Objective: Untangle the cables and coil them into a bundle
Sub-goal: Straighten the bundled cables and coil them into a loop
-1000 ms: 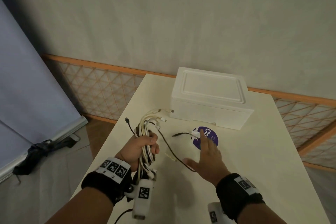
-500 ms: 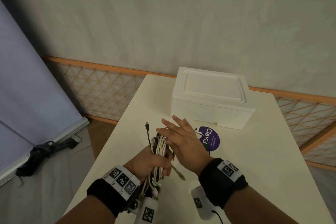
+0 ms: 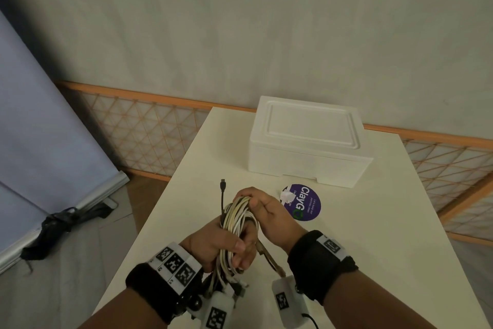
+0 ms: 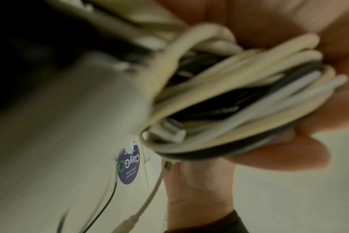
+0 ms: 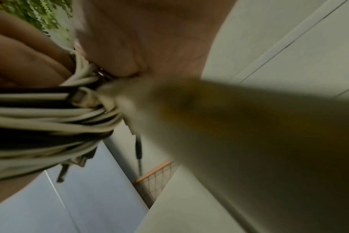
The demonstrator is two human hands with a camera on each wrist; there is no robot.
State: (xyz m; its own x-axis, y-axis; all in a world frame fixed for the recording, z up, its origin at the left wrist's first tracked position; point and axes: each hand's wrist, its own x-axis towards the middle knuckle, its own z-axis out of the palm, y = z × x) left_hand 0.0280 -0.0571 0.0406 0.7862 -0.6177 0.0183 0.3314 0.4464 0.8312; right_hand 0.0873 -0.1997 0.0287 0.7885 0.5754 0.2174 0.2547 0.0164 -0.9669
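A bundle of white, beige and black cables [image 3: 236, 218] is held above the near part of the table. My left hand [image 3: 226, 244] grips the lower half of the coil, fingers curled round it. My right hand [image 3: 264, 208] curls over the coil's top, thumb against the strands. A black plug [image 3: 223, 184] sticks up from the bundle. A beige plug end [image 3: 269, 255] hangs below the right hand. In the left wrist view the coiled cables [image 4: 239, 97] fill my fingers, with a white connector [image 4: 167, 130] tucked inside. The right wrist view shows the cables [image 5: 50, 119], blurred.
A white foam box [image 3: 306, 142] with its lid on stands at the back of the cream table [image 3: 386, 235]. A round purple sticker [image 3: 302, 204] with a small white piece on it lies just right of my hands. Floor and a lattice rail lie to the left.
My right hand left the table by the sticker, swept left over the coil and closed on its top. The loose black cable is gathered into the bundle. The coil moved nearer me.
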